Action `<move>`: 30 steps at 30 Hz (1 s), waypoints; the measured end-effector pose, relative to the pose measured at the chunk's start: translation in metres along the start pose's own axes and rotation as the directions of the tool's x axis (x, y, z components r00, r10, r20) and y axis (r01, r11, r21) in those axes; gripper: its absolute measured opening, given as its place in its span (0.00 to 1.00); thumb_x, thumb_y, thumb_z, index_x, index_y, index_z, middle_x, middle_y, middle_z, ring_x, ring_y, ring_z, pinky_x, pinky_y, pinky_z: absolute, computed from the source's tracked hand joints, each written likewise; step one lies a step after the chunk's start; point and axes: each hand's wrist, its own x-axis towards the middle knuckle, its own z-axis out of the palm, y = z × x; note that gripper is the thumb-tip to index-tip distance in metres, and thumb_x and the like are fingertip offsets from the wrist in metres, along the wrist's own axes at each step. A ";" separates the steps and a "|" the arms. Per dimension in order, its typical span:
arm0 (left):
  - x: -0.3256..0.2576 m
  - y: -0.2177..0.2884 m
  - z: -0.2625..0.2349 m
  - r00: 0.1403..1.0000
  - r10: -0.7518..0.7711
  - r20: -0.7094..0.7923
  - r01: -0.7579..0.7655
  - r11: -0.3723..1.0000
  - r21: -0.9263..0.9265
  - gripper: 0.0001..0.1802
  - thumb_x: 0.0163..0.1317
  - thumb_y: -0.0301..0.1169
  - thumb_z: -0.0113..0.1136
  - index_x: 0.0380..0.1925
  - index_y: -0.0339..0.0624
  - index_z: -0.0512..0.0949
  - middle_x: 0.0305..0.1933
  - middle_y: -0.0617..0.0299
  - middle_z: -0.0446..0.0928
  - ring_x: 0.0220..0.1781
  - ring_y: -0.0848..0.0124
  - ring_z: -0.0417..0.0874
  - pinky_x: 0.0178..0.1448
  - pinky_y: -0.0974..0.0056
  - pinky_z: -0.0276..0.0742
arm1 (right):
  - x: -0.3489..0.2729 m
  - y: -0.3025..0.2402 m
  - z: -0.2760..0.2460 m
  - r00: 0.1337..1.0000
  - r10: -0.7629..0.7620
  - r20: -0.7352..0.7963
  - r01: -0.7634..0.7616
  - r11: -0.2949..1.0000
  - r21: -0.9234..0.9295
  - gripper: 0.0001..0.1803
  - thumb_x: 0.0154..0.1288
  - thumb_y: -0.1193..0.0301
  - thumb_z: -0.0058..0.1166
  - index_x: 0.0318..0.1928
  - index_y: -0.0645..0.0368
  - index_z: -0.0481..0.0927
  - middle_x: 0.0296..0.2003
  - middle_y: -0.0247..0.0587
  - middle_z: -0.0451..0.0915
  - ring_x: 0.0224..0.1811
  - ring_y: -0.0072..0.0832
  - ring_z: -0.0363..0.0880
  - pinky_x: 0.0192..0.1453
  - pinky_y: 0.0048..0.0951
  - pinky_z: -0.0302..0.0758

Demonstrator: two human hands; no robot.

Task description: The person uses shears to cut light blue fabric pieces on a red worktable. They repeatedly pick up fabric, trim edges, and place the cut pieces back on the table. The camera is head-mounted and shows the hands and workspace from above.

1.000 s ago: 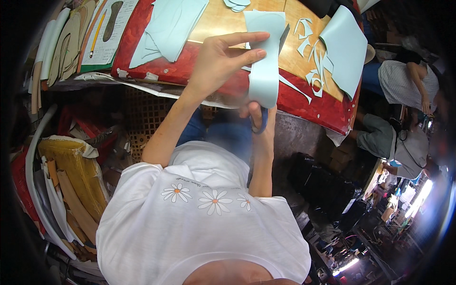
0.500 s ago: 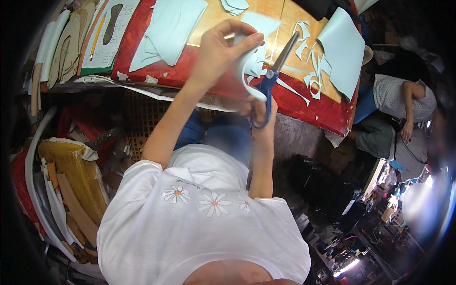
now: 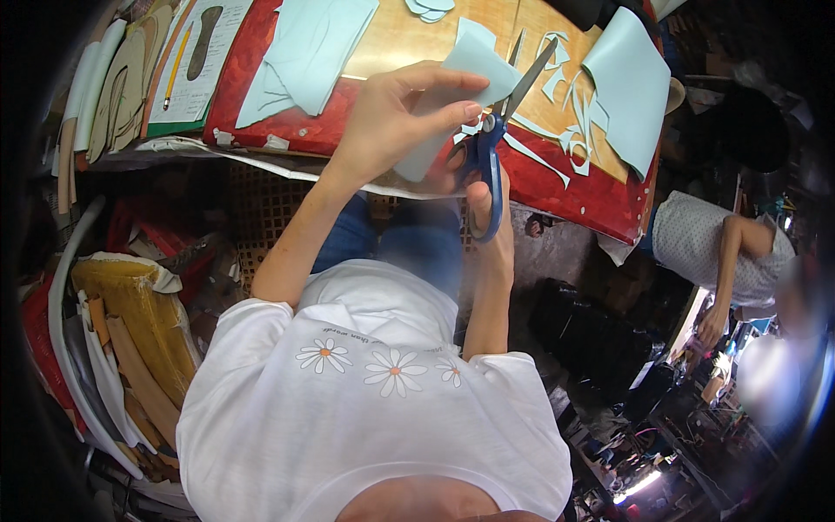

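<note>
My left hand [image 3: 396, 126] pinches a pale blue piece [image 3: 480, 74] between thumb and fingers, the piece lying just ahead of my fingertips and hanging partly below my palm. My right hand [image 3: 489, 204] grips the blue handles of the scissors [image 3: 492, 143], their blades spread and pointing away from me; I cannot tell whether the piece's corner sits between them or just beside. Handwriting covers a paper sheet [image 3: 224, 35] well left of my left hand, under a yellow pencil [image 3: 178, 65], too small to make out. A line of print runs above the daisies on my white shirt [image 3: 383, 426], nearer me than both hands. The red-covered table [image 3: 600, 209] has its near edge under my left wrist and close by my right fingers. Beyond my left fingertips, wood surface [image 3: 396, 39] shows between the held piece and a pale blue stack [image 3: 313, 56]. Right of the scissors, curled scraps [image 3: 576, 152] narrow the room before a large pale blue sheet [image 3: 631, 87].
</note>
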 end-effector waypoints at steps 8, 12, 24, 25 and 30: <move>-0.003 0.000 -0.001 0.999 -0.044 0.026 0.046 0.997 -0.064 0.14 0.55 0.27 0.65 0.43 0.37 0.81 0.41 0.60 0.81 0.42 0.76 0.81 0.47 0.71 0.76 | -0.001 0.001 0.001 1.000 -0.003 0.020 0.001 0.996 0.091 0.45 0.37 0.31 0.61 0.37 0.61 0.69 0.23 0.30 0.69 0.24 0.15 0.67 0.26 0.16 0.61; -0.001 0.002 -0.005 0.998 -0.025 0.053 0.027 0.999 -0.037 0.14 0.55 0.27 0.65 0.43 0.38 0.81 0.41 0.60 0.81 0.41 0.75 0.81 0.47 0.71 0.77 | -0.008 0.004 -0.005 0.999 0.031 0.027 -0.034 0.989 0.147 0.41 0.38 0.35 0.65 0.36 0.61 0.70 0.22 0.29 0.69 0.24 0.15 0.66 0.25 0.16 0.60; 0.030 0.013 -0.055 0.865 -0.106 0.490 -0.046 0.956 0.288 0.15 0.49 0.25 0.69 0.40 0.38 0.83 0.39 0.59 0.81 0.39 0.73 0.80 0.51 0.70 0.74 | -0.022 -0.012 -0.074 0.943 0.280 0.178 -0.235 0.943 -0.235 0.32 0.32 0.50 0.77 0.31 0.59 0.75 0.24 0.26 0.72 0.28 0.15 0.68 0.34 0.19 0.63; 0.032 0.014 -0.057 0.850 -0.145 0.507 -0.011 0.956 0.292 0.15 0.49 0.26 0.69 0.39 0.38 0.83 0.39 0.59 0.81 0.40 0.73 0.80 0.52 0.70 0.73 | -0.022 -0.015 -0.077 0.942 0.282 0.184 -0.226 0.934 -0.277 0.31 0.32 0.51 0.77 0.29 0.58 0.75 0.23 0.26 0.72 0.28 0.15 0.67 0.33 0.19 0.63; 0.040 0.016 -0.061 0.775 -0.236 0.586 0.038 0.943 0.330 0.15 0.48 0.28 0.70 0.38 0.38 0.83 0.38 0.59 0.81 0.41 0.73 0.80 0.55 0.70 0.71 | -0.020 -0.023 -0.086 0.934 0.291 0.208 -0.195 0.901 -0.387 0.26 0.35 0.55 0.76 0.23 0.58 0.73 0.19 0.26 0.70 0.24 0.14 0.65 0.30 0.20 0.61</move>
